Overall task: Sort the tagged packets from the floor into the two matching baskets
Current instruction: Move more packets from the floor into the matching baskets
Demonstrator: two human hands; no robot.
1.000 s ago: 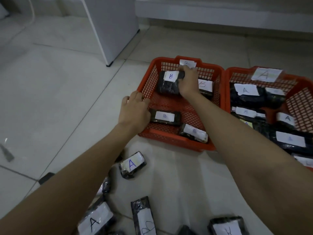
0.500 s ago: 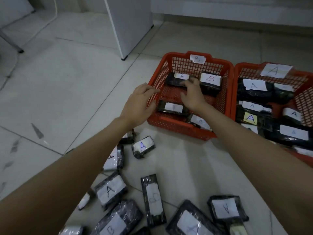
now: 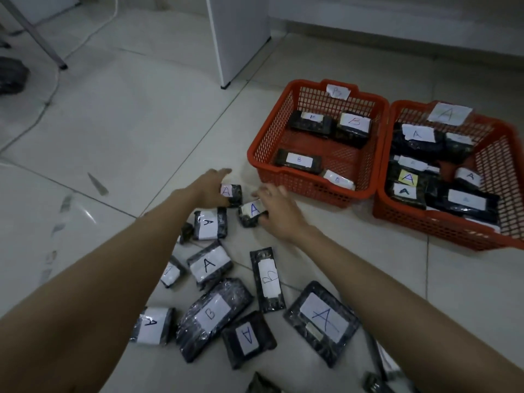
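Observation:
Two orange baskets stand at the right: the B basket [image 3: 262, 143] holds several B packets, the A basket [image 3: 431, 226] several A packets. Black wrapped packets with white A or B tags lie scattered on the tiled floor in front of me. My left hand [image 3: 209, 190] grips a small packet tagged A [image 3: 234, 195], which sits against its palm side. My right hand [image 3: 279, 212] reaches over another small A packet [image 3: 251, 212], thumb touching its edge, fingers spread above it. Closer to me lie a long B packet [image 3: 268, 279] and a large A packet [image 3: 321, 321].
A white cabinet [image 3: 238, 38] stands behind the baskets. A metal leg [image 3: 37, 38], a white cable [image 3: 85, 41] and a dark bag [image 3: 11, 76] are at the far left. Bare tiles stretch to the left of the packets.
Both hands have left the B basket and come back down to the floor, each onto a small A packet. The packet my right hand held now lies in the B basket.

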